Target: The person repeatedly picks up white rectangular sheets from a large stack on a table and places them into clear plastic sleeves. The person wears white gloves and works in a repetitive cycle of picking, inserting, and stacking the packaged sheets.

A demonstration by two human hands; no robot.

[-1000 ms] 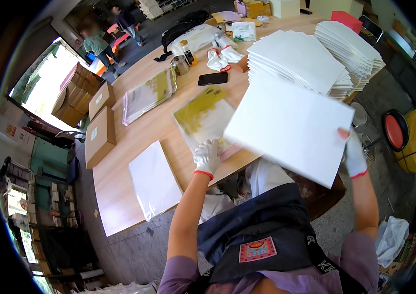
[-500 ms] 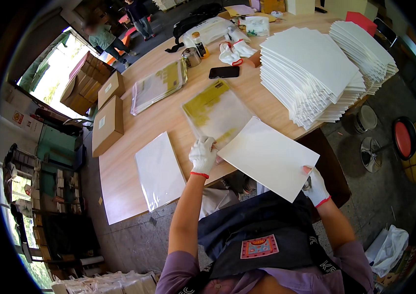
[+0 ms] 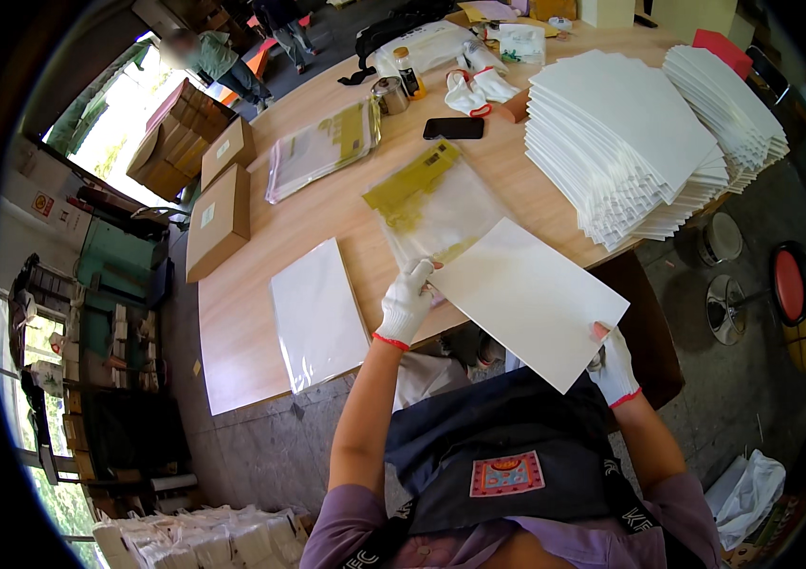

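My right hand (image 3: 614,365), in a white knit glove with bare fingertips showing, is closed on the right side of a white rectangular board (image 3: 534,303). The board is tilted above the table's front edge. Its left corner lies over the near end of a clear plastic bag (image 3: 455,194) with gold print, flat on the table. My left hand (image 3: 407,302), gloved the same way, pinches the bag's near edge beside that corner. To its left lies a white board in glossy clear wrap (image 3: 319,313).
Tall stacks of white boards (image 3: 621,133) stand at the right. Farther back are a pile of printed bags (image 3: 324,150), a black phone (image 3: 453,128), spare gloves (image 3: 479,88), a bottle (image 3: 408,72) and a metal tin (image 3: 389,96). Cardboard boxes (image 3: 220,220) line the left edge. A person (image 3: 222,66) stands beyond.
The whole view has shifted a little, so the table things appear farther up and right. Both hands keep their grips, and the board stays nearly in place over the bag's near end.
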